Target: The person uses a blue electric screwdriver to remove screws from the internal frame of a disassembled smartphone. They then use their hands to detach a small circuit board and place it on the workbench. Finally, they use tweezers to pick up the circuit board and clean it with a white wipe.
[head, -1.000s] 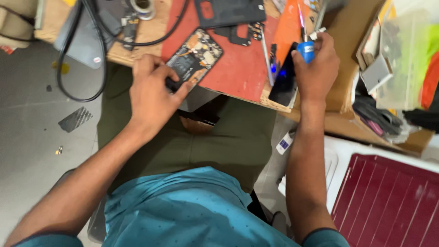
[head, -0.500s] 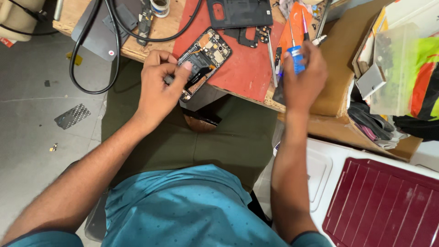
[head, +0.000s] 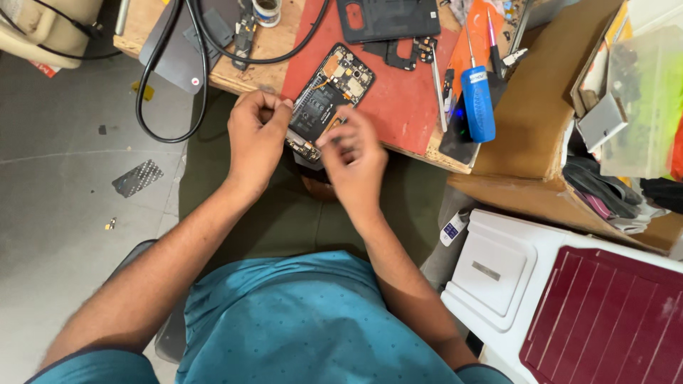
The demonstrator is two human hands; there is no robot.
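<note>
Opened phone (head: 326, 107) on red mat (head: 398, 99) | left hand (head: 256, 139) fingers grip its edge | right hand (head: 356, 153) fingers pinch its lower corner

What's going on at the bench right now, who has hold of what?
A person seated at a wooden bench works on an opened phone with its back cover off, lying at the near edge of a red mat. The left hand grips the phone's lower left edge, and the right hand pinches at its lower right side. A blue-handled screwdriver lies on the mat's right side, in neither hand. The removed back cover sits further up the mat.
</note>
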